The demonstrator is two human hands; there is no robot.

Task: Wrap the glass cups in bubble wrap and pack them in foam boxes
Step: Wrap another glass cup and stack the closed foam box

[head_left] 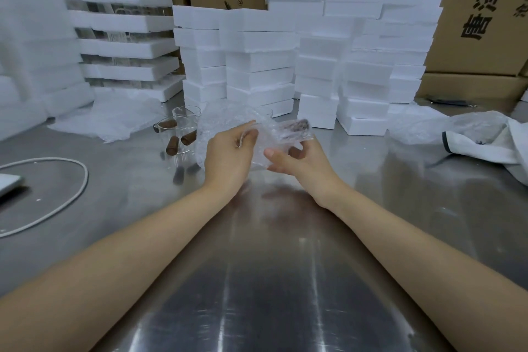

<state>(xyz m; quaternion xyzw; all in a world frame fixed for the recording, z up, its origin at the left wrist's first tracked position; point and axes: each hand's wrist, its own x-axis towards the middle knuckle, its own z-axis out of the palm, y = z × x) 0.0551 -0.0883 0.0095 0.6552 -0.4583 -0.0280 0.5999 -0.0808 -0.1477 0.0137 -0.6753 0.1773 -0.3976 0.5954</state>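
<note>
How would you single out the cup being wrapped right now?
Start at the steel table in front of the stacked white foam boxes. Above its middle, the left hand and right hand hold a cup between them. Unlike the bare glass cups standing to its left, it is covered in bubble wrap, a dark handle showing through.

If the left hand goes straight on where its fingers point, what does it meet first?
The left hand pinches the bubble wrap, so that comes first. Beyond it, the hand would probably reach the foam boxes stacked behind, though depth is unclear.
</note>
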